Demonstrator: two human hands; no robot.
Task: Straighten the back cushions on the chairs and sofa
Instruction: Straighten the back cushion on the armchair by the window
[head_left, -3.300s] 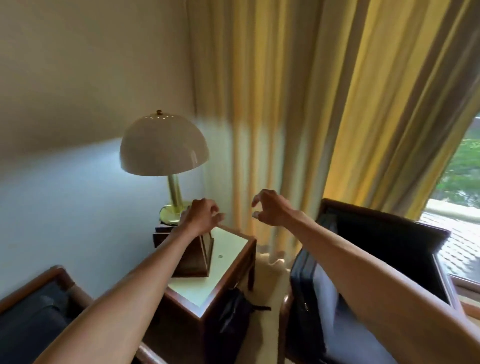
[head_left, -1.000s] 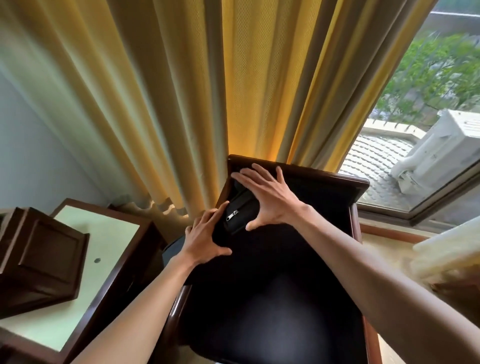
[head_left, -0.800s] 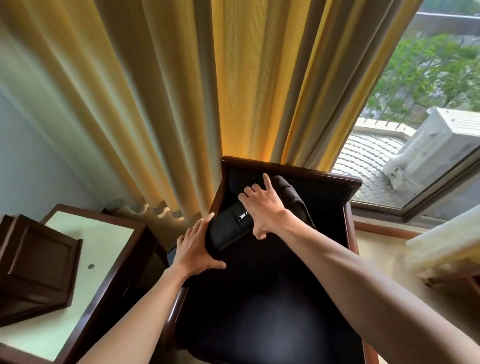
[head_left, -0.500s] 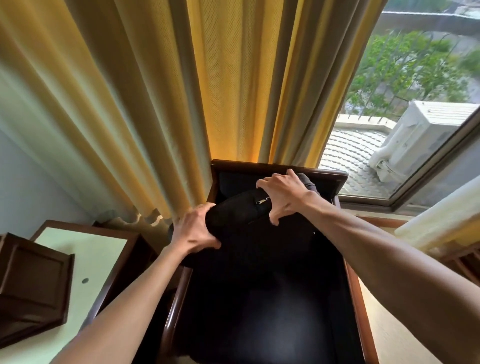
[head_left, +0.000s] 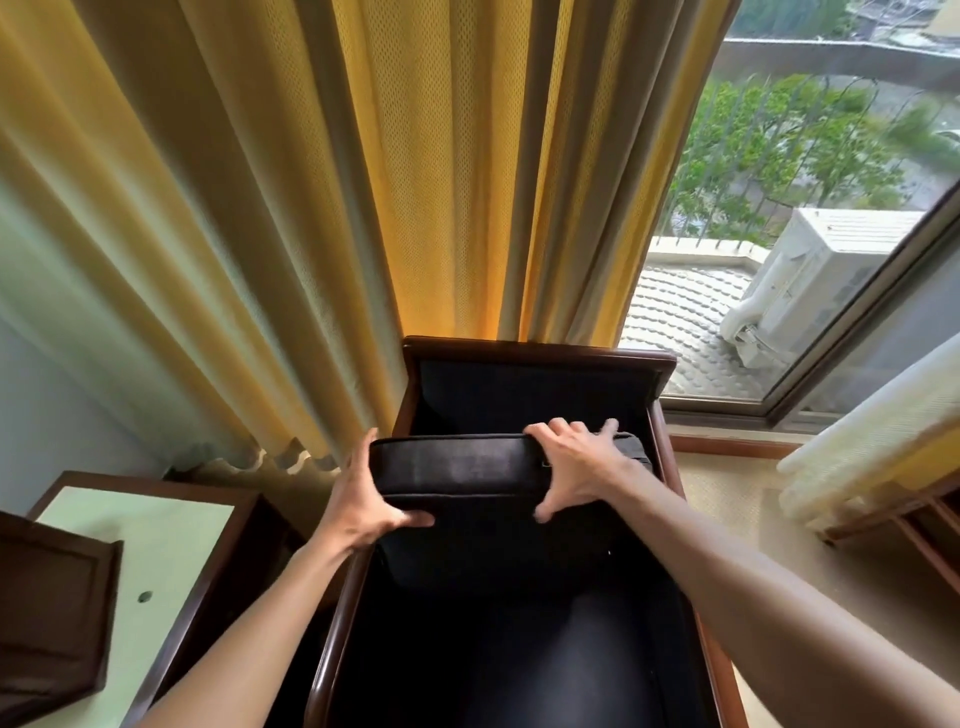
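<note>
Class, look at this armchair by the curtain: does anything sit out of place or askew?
Yes. The back cushion stands away from the chair back, leaving a gap behind it. The left hand and right hand grip its top edge.

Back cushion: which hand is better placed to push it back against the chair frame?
Right hand: it drapes over the back cushion top edge. Left hand only clasps the end.
</note>
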